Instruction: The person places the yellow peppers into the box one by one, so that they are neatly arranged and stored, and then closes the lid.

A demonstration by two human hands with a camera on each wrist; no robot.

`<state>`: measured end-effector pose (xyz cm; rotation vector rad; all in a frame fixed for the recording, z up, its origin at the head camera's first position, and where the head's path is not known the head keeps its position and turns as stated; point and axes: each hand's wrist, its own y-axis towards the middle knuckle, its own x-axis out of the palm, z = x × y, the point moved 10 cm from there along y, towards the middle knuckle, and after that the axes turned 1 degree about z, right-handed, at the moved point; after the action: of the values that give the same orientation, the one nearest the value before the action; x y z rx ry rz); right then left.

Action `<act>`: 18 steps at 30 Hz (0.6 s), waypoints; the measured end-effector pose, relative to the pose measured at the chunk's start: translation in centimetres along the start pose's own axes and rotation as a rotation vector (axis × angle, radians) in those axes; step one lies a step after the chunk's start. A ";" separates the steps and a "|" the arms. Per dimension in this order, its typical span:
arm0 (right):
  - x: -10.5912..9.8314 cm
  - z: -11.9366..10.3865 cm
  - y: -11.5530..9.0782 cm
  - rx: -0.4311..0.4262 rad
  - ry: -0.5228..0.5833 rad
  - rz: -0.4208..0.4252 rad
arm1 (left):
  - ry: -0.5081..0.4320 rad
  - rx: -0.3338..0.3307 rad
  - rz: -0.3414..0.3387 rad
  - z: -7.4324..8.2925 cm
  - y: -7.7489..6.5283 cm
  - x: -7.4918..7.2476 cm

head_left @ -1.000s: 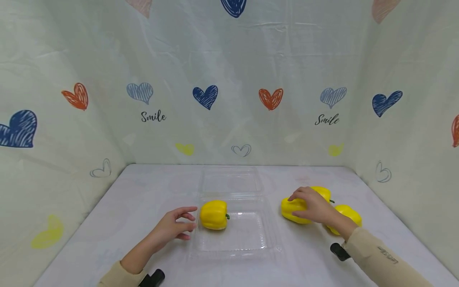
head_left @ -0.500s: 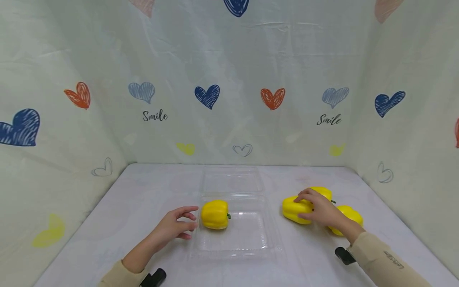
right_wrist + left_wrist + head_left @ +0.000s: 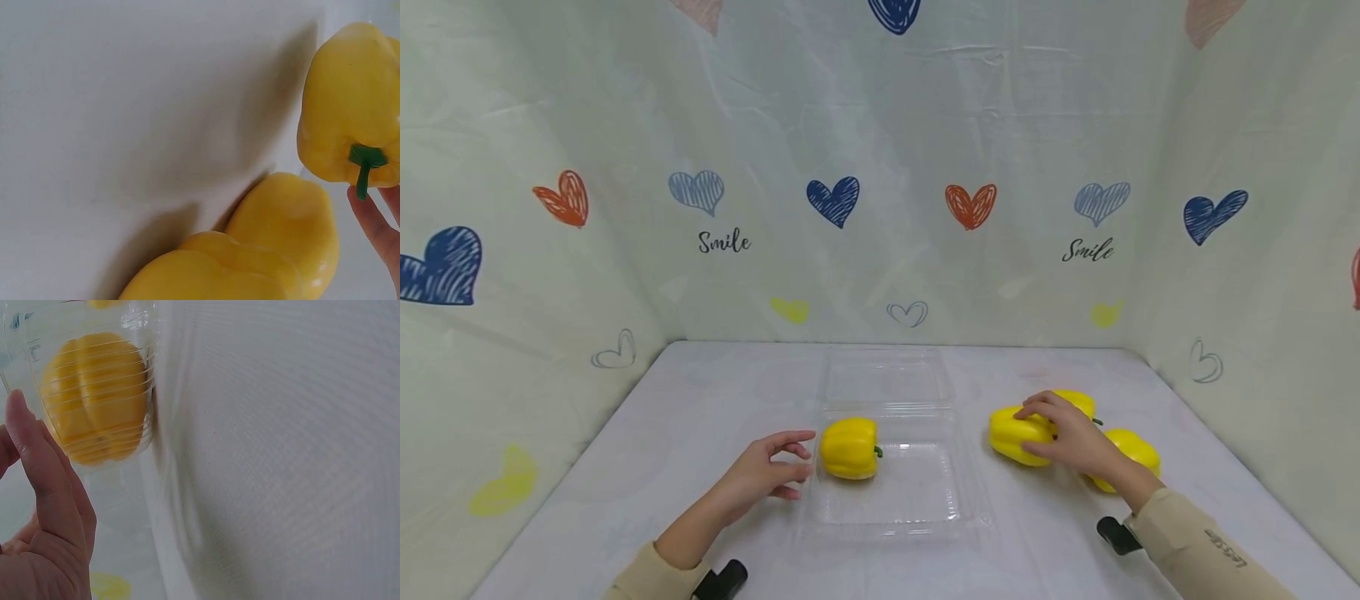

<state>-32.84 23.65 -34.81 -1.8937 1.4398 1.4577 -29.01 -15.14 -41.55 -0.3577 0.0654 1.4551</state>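
My right hand [image 3: 1067, 433] pinches a yellow bell pepper [image 3: 1015, 435] between thumb and fingers at its stem end. In the right wrist view this bell pepper [image 3: 350, 100] shows its green stem, with a shadow to its left and a fingertip [image 3: 359, 203] by the stem. My left hand [image 3: 763, 475] holds nothing, its fingers loosely bent right at the left wall of a clear plastic clamshell box [image 3: 917, 500]. Inside the box's left half lies another yellow bell pepper [image 3: 848, 450], seen through the ribbed wall in the left wrist view.
Two more yellow bell peppers lie at the right, one [image 3: 1078, 402] behind my right hand and one [image 3: 1131, 454] partly under that wrist. The box's lid [image 3: 883, 379] lies folded back. A patterned curtain [image 3: 880, 275] borders the white table [image 3: 737, 383].
My right fingers have drawn back to the right along the bell pepper, baring more of it. The pepper has shifted very slightly up in the view. The left hand has stayed still.
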 end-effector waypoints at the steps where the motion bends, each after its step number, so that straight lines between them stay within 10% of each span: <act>1: -0.1 -0.2 0.0 -0.006 -0.001 0.004 | 0.000 0.000 0.000 0.0 0.0 0.0; 18: -2.2 -3.3 0.4 -0.119 -0.020 0.074 | -0.013 0.010 -0.007 0.2 0.0 0.0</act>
<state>-31.38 22.10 -31.47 -1.9078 1.4585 1.6257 -29.05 -15.05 -41.39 -0.3397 0.0607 1.4497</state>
